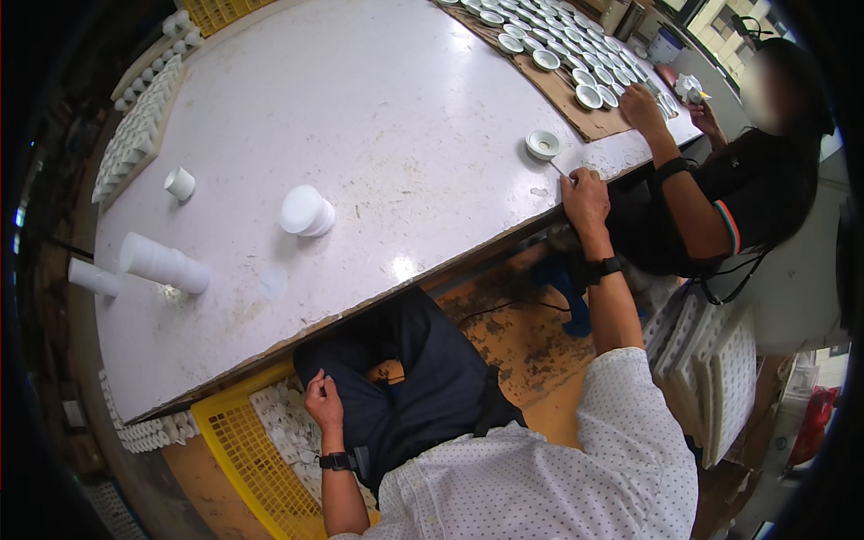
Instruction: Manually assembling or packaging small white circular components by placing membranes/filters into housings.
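- One broad, pale white tabletop (387,108), worn and smudged, spanning the view.
- One co-worker in a black top (765,189), seated beyond the right end; one hand (641,108) at the dishes, the other (706,119) at a crumpled white item (690,88).
- One yellow plastic lattice crate (220,423), below the table edge, containing small white pieces (292,427).
- One brown cardboard sheet (562,99), far right of the tabletop, bearing many small, round white dishes (546,59).
- Three stacks of white, round pieces: one long (166,263), one slim (93,277), one short and wide (308,211).
- One right hand (586,193), at the table edge, fingertips pinched on a thin, pale, stick-like piece (559,167).
- One left hand (326,400), over dark trousers (423,360), fingers curled; cannot tell whether anything is inside.
- One single white, shallow, round dish (543,144), just beyond the right hand, apart from the cardboard; the stick-like piece points towards it, contact unclear.
- One small white cup (180,184), tilted in view, left side of the tabletop.
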Motion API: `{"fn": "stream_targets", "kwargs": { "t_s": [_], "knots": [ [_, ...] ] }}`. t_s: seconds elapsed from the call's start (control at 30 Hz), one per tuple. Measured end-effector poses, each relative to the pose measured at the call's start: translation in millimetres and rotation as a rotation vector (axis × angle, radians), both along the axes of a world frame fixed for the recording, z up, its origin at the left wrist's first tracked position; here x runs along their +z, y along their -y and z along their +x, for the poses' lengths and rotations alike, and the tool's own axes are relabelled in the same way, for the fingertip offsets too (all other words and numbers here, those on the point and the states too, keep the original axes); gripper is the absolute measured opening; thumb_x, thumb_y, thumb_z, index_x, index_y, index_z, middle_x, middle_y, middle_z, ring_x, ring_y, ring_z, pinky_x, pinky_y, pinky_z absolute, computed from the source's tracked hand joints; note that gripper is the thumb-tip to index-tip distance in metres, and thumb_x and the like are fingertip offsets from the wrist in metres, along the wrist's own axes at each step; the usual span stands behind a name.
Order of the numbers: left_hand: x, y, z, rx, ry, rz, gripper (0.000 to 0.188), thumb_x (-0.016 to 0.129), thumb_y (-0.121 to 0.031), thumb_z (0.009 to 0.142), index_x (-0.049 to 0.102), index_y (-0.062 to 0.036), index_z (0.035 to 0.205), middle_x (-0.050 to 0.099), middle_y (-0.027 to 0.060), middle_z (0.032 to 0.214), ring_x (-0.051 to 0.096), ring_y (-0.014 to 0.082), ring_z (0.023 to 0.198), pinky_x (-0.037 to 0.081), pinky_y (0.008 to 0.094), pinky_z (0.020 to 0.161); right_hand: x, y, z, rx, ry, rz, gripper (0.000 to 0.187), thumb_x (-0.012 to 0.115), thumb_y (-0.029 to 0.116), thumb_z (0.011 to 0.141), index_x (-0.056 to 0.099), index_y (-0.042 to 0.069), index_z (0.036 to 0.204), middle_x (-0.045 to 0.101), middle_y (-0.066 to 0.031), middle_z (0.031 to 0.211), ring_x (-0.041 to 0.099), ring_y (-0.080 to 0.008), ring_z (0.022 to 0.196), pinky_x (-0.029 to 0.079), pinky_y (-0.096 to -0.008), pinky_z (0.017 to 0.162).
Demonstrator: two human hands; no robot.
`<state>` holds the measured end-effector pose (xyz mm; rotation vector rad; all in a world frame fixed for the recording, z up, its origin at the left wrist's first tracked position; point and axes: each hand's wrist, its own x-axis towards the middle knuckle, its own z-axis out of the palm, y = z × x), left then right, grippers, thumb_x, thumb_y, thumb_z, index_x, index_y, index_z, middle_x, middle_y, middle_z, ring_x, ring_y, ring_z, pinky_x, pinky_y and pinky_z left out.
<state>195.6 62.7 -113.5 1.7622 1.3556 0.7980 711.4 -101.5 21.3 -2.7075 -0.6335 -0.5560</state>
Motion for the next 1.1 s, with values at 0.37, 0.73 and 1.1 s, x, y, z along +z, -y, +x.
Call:
{"fn": "stream_targets", "kwargs": {
  "t_s": [0.37, 0.73, 1.1],
  "knots": [
    [7.8, 3.0, 7.5, -0.058, 0.1, -0.234, 0.012, 0.058, -0.005, 0.082, 0.061, 0.006, 0.08, 0.062, 0.0152, 0.106, 0.058, 0.0127, 0.084, 0.047, 0.0249, 0.071, -26.4, 31.0, -33.7, 0.075, -0.52, 0.654, 0.023, 0.061, 0.024, 0.082, 0.061, 0.001, 0.085, 0.053, -0.004, 0.059, 0.051, -0.0148, 0.053, 0.041, -0.0271, 0.049],
    [22.6, 27.0, 45.7, -0.369, 0.183, -0.408, 0.013, 0.058, -0.006, 0.083, 0.062, 0.0057, 0.087, 0.061, 0.0145, 0.107, 0.059, 0.011, 0.084, 0.047, 0.0234, 0.076, -16.6, 15.6, -124.5, 0.278, -1.148, 0.979, 0.016, 0.053, 0.018, 0.089, 0.059, 0.004, 0.092, 0.044, 0.0061, 0.057, 0.035, -0.0015, 0.046, 0.026, -0.016, 0.04],
    [36.1, 33.5, 38.8, -0.303, 0.165, -0.512, 0.012, 0.059, -0.007, 0.082, 0.062, 0.0037, 0.086, 0.062, 0.0143, 0.107, 0.059, 0.0097, 0.084, 0.047, 0.0218, 0.074, -23.0, -13.3, -162.2, 0.373, -1.195, 0.884, 0.014, 0.053, 0.015, 0.089, 0.059, 0.002, 0.089, 0.044, 0.0062, 0.059, 0.036, -0.0018, 0.05, 0.028, -0.0166, 0.045]
  ]
}}
